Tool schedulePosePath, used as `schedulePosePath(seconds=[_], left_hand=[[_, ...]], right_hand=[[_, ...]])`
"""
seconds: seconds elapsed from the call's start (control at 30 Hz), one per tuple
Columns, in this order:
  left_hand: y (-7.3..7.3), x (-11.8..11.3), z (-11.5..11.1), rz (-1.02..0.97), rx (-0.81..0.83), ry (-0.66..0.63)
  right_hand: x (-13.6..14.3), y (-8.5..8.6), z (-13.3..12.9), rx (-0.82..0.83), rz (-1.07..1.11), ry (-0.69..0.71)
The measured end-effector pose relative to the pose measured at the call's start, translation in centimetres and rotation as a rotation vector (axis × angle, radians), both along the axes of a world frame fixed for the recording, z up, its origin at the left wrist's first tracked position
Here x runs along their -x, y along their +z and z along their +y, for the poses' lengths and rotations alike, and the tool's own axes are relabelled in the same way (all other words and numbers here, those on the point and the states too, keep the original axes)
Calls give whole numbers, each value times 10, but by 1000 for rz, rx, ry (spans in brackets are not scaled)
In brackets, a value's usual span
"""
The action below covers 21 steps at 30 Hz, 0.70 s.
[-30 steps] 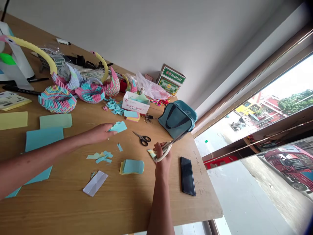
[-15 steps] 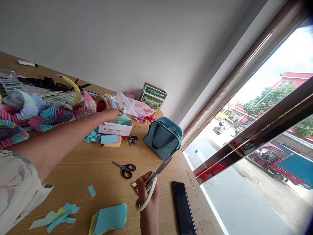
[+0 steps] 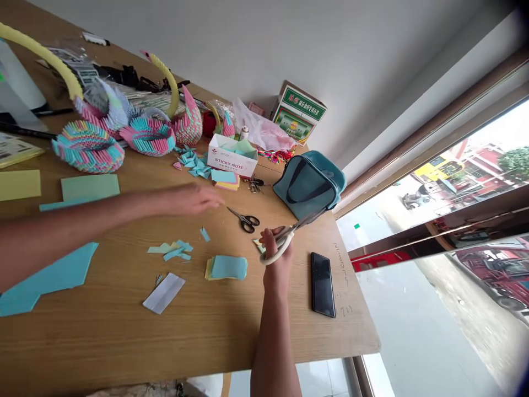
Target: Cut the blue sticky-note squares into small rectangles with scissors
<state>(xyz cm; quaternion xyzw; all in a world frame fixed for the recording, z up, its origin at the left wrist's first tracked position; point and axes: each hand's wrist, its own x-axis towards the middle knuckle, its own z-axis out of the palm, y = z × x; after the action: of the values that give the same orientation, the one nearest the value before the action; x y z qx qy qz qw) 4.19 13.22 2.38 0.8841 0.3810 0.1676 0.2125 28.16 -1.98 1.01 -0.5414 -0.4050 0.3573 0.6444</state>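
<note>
My right hand is closed around white-handled scissors, their blades pointing up and right toward the blue bag. Over the table, my left hand stretches rightward with its fingers extended, slightly blurred, and nothing visible in it. Close to its fingertips lie black-handled scissors. Below are a stack of blue and yellow paper slips, a loose pile of cut strips and a single blue scrap. A white box marked STICKY NOTE holds pale green and blue paper, with folded blue pieces beside it.
Folded-paper swans and bowls line the back left. A blue bag and a green-white carton stand at the right rear. A black phone lies near the right edge. Larger blue sheets and a pale folded paper are at left.
My left hand has drawn back from the sticky note box toward me. The view has shifted, showing more of the table's left and front. My right hand keeps the scissors.
</note>
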Motion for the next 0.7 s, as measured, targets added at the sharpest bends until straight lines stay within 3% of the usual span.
schedulePosePath(seconds=[0.03,0.1,0.2,0.3,0.4,0.6,0.7], left_hand=[[-20,11,-22,20,28,-65],[-54,30,-58,14,59,-77],[-78,48,-96,-2,104,-52],[-76,57,-119,1,161,-50],[-69,65,-128,0,146,-76],[-64,81,-114,46,73,-269],[-68,75,-101,24,55,-256]], right_hand=[[0,-2,2,4,10,16],[0,-6,5,10,28,-2],[1,-10,8,15,16,-9],[3,-12,10,26,17,-4],[5,-14,10,31,16,3],[7,-18,12,35,-14,13],[7,-18,11,45,-44,6]])
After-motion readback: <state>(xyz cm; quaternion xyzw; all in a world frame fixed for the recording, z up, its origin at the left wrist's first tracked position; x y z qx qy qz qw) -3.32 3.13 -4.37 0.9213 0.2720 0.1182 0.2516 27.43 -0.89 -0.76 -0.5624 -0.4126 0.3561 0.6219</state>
